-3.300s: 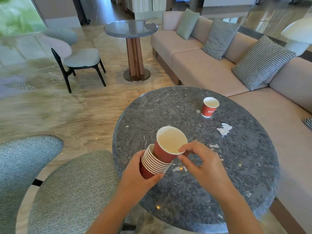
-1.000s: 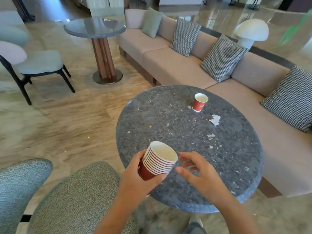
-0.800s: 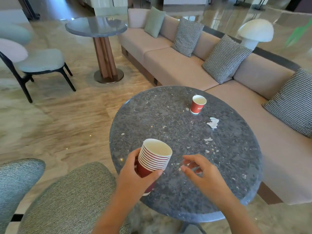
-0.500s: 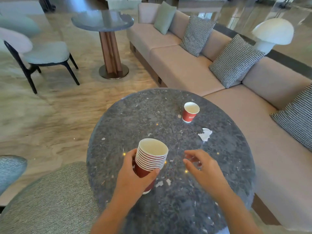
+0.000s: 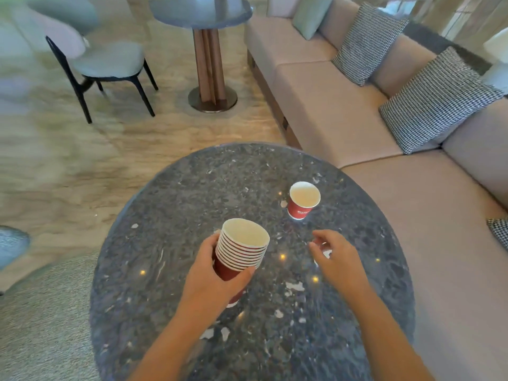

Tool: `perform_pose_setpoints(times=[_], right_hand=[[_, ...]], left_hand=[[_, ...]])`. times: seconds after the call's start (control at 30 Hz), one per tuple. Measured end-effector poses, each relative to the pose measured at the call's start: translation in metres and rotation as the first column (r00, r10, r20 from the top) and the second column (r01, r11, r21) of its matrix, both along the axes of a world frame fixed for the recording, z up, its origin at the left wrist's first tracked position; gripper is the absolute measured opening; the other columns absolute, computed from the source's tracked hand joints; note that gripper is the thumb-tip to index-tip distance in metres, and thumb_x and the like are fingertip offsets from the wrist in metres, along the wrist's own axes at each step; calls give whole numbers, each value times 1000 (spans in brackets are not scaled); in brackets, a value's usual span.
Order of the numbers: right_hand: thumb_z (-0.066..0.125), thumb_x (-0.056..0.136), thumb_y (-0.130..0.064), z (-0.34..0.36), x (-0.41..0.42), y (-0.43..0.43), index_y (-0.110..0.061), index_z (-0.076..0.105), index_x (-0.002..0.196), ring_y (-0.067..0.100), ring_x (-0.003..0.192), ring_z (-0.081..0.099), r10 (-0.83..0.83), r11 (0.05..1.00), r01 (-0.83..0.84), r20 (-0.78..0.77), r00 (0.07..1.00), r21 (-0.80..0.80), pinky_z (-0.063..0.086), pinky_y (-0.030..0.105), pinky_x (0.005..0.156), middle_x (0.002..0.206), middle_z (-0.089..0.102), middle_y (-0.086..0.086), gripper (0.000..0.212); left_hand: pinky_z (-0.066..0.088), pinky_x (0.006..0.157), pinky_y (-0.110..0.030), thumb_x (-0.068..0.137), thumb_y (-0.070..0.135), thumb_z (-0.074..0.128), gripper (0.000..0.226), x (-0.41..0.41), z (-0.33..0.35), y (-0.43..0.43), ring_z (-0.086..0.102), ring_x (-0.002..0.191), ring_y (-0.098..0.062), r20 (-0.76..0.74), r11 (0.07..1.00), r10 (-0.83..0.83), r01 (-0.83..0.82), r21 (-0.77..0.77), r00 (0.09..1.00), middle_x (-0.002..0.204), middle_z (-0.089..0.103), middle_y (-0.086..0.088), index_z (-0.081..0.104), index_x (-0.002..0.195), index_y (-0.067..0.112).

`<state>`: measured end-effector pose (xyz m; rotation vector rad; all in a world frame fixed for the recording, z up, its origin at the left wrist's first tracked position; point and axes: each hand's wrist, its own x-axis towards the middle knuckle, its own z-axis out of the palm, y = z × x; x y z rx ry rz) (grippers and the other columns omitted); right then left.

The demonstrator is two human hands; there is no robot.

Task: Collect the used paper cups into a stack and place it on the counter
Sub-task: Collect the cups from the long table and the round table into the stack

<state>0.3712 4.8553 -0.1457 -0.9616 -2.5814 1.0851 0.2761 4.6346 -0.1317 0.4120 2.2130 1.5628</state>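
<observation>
One loose cup [image 5: 303,200] stands on the table [image 5: 165,243], at 1 o'clock from the stack [image 5: 242,248], which the left hand [image 5: 211,276] grips. The right hand [image 5: 335,259], fingers loosely curled, holds nothing. Counter placement not yet done.

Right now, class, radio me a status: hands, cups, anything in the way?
Left hand grips cup stack. Right hand curled over white scrap, grip unclear. One loose cup upright on table, nothing blocking it.
</observation>
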Motion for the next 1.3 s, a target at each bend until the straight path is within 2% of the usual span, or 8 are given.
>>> perform_pose_setpoints(times=[0.1, 0.27, 0.37, 0.5, 0.77, 1.07, 1.2, 1.3], right_hand=[[57, 87, -20, -10, -17, 20, -15, 52, 119, 11, 88, 53, 7, 1000, -7, -4, 1000, 7, 38, 23, 78, 97, 58, -2, 33], [58, 87, -25, -22, -40, 44, -18, 44, 128, 13, 91, 54, 1, 999, -1, -14, 1000, 32, 42, 27, 75, 99, 56, -3, 44], [58, 87, -27, -30, -51, 53, -16, 39, 134, 18, 99, 54, 18, 995, -17, -10, 1000, 96, 46, 32, 78, 107, 56, 1, 52], [58, 87, -26, -38, -63, 62, -16, 41, 132, 22, 100, 55, 30, 986, -36, 45, 999, 161, 49, 39, 78, 113, 57, 7, 48], [58, 87, -22, -48, -68, 63, -10, 54, 116, 21, 89, 54, 36, 982, -45, 53, 998, 182, 44, 30, 65, 102, 56, 8, 31], [59, 87, -17, -45, -38, 41, -8, 57, 104, 20, 88, 55, 4, 992, -4, 3, 1000, 129, 41, 28, 67, 99, 58, 7, 19], [60, 86, -18, -35, -19, 21, -11, 58, 102, 13, 82, 54, 21, 995, -13, -86, 996, 101, 40, 24, 67, 93, 56, -2, 18], [60, 86, -19, -25, -3, 5, -16, 58, 102, 7, 81, 53, 7, 998, 2, -160, 987, 57, 37, 16, 66, 88, 53, -12, 16]], left_hand=[[44, 69, -5, 61, 32, 83, 62, -7, -5, 12, 52, 97, 16, 1, 999, 31, -31, -21, 1000, 105, 55, 29, 43, 105, 51], [45, 71, -6, 61, 32, 83, 62, -15, -14, 28, 52, 98, 14, 30, 997, 54, -53, -52, 998, 107, 56, 27, 44, 106, 50], [40, 68, 2, 62, 29, 83, 63, -19, -17, 37, 51, 97, 17, 26, 996, 57, -56, -64, 998, 102, 56, 35, 44, 106, 52], [39, 68, 3, 61, 30, 83, 61, -24, -19, 43, 51, 96, 18, 17, 994, 64, -62, -87, 998, 100, 53, 42, 45, 105, 52], [40, 70, 2, 63, 28, 84, 63, -29, -22, 45, 52, 96, 15, 26, 992, 63, -59, -109, 998, 104, 57, 31, 45, 106, 51], [42, 68, 0, 64, 28, 83, 62, -12, -13, 34, 52, 95, 17, 2, 993, 27, -26, -119, 1000, 106, 56, 26, 42, 104, 52], [43, 72, -9, 63, 31, 83, 63, 2, -11, 23, 53, 96, 13, -2, 991, 21, -21, -131, 1000, 108, 56, 25, 41, 105, 53], [43, 68, -4, 63, 31, 83, 61, 14, -10, 13, 51, 94, 18, -20, 990, 5, -8, -143, 1000, 105, 56, 26, 41, 102, 52]])
